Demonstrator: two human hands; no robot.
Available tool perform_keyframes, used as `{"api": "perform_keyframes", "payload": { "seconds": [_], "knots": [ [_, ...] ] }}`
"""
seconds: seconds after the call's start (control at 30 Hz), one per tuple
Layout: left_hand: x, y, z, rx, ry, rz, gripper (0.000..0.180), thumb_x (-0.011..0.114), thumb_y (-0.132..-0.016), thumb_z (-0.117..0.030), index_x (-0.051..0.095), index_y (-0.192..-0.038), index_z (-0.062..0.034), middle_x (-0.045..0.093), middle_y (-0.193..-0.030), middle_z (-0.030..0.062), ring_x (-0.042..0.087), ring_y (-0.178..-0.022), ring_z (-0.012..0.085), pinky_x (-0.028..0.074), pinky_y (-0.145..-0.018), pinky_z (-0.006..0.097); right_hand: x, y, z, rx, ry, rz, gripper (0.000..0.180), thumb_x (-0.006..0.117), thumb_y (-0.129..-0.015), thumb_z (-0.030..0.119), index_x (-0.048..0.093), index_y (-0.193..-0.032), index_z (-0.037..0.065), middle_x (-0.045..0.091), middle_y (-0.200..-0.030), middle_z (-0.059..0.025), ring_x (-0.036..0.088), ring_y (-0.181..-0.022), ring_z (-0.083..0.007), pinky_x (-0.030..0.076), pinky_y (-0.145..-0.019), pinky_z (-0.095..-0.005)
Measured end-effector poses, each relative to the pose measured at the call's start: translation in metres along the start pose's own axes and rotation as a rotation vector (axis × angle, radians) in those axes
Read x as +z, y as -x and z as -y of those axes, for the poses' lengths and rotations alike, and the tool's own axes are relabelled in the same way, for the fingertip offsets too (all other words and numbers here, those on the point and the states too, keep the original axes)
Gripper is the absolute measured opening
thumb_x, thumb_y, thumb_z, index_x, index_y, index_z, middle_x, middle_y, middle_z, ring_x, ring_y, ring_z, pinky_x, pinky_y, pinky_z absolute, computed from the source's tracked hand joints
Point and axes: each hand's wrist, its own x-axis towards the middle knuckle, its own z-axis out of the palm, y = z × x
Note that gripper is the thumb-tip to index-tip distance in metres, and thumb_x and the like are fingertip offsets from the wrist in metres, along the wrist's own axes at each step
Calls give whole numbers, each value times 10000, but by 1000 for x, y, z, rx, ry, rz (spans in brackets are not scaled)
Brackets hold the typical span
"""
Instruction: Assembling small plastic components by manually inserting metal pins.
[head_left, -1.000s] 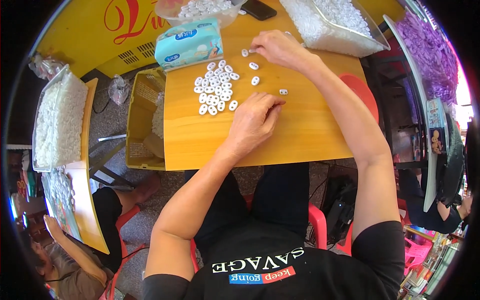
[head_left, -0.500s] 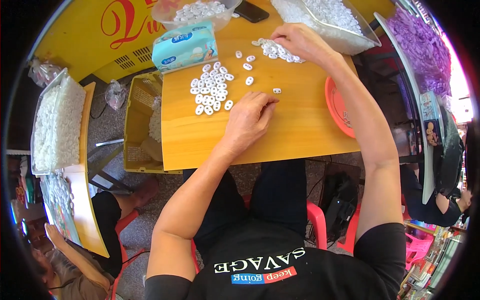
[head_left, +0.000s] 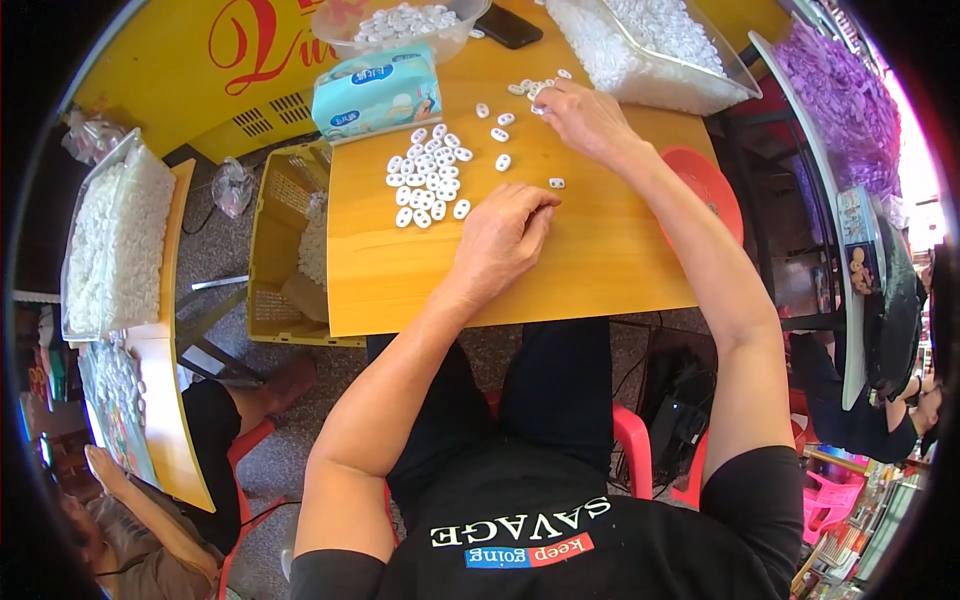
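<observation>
A neat cluster of white beads [head_left: 428,178] sits arranged at 11 o'clock on the counter [head_left: 600,250]; loose beads [head_left: 530,90] remain at 1 o'clock under the right hand [head_left: 585,120], fingers curled, pinching one. The left hand [head_left: 500,240] rests loosely curled, empty.

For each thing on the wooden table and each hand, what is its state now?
left hand: palm down on the table, fingers curled
right hand: reaching among loose pieces near the bin
white oval pieces: laid flat, grouped together
tissue pack: lying flat
clear bowl: holding white pieces
clear plastic bin: full of white pieces
phone: screen dark
</observation>
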Motion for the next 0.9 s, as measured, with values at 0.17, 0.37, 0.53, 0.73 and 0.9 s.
{"api": "perform_keyframes", "payload": {
  "seconds": [0.17,0.37,0.53,0.73,0.9],
  "knots": [
    [0,1,1,1,4,1,107,618,-858,-57,660,-945,-10,667,-888,133,625,-885,319,497,-771,406,3,6,1,63,-19,-6,129,626,-886,135,658,-1005,95,645,-994,-116,667,-873,-345,546,-747,-444],
    [0,0,-1,0,9,4,115,612,-862,-62,661,-948,-4,667,-891,137,624,-888,324,495,-776,408,-7,14,-9,81,-212,-277,127,587,-930,176,668,-1015,127,655,-972,-88,664,-855,-338,547,-735,-436],
    [-3,-1,-3,-24,-2,22,117,610,-866,-63,664,-951,-4,670,-899,139,623,-891,325,494,-779,407,-11,22,-11,38,-34,-105,190,593,-932,193,667,-1101,145,658,-1025,-97,667,-897,-328,549,-766,-436],
    [-1,0,1,-4,-11,26,134,628,-892,-82,680,-998,-17,665,-904,137,628,-869,300,491,-764,371,3,25,2,112,3,-31,196,637,-906,162,681,-1095,133,644,-1057,-103,653,-898,-339,539,-767,-434],
    [-2,0,-4,-18,-4,14,113,609,-870,-59,665,-952,-4,667,-893,144,624,-883,330,495,-771,408,-7,29,14,-3,-189,-39,174,636,-909,163,691,-1062,102,648,-1044,-114,650,-882,-341,526,-761,-422]
  ]
}}
